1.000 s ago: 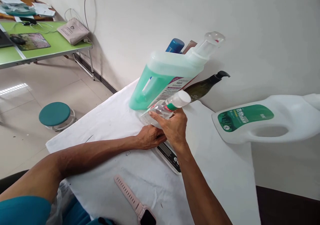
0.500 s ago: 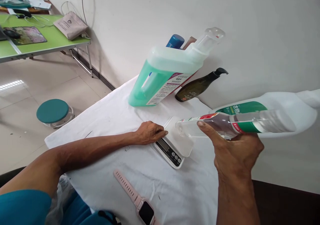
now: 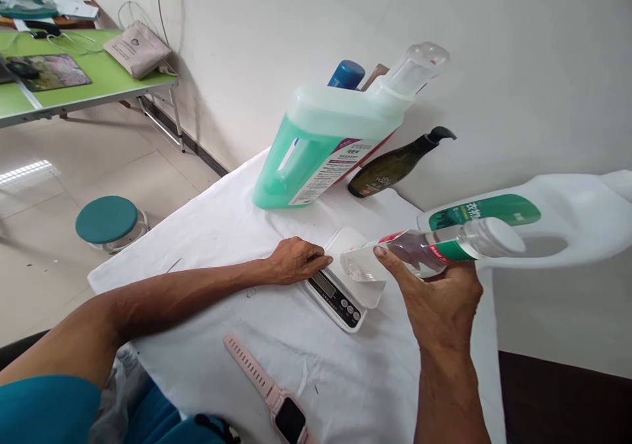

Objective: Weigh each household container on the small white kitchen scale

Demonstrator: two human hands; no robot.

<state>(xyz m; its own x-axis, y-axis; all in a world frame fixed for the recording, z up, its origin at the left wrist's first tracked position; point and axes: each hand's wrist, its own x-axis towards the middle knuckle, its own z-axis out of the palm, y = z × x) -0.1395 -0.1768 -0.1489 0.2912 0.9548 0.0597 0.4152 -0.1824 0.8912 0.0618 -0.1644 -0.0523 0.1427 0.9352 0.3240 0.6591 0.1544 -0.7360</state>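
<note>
A small white kitchen scale [image 3: 340,301] with a black button strip and display lies on the white-covered table [image 3: 207,312]. My left hand [image 3: 295,261] rests at the scale's left end, its fingers curled closed and the thumb over the edge. With fingers wrapped round its middle, my right hand [image 3: 447,299] holds a clear plastic bottle [image 3: 417,249] with a white cap and a red and green label. The bottle is tilted, its base over the scale's platform; whether the base touches the platform I cannot tell.
Behind stand a large green-liquid jug [image 3: 281,161], a dark pump bottle [image 3: 388,167] and a white detergent jug [image 3: 567,213]. A pink smartwatch [image 3: 266,381] lies at the front. Leftward are a teal stool [image 3: 106,220] and a green table [image 3: 89,95].
My right hand has brought the bottle leftward, its base now over the scale's platform. My left hand stays at the scale. The camera view has shifted slightly.
</note>
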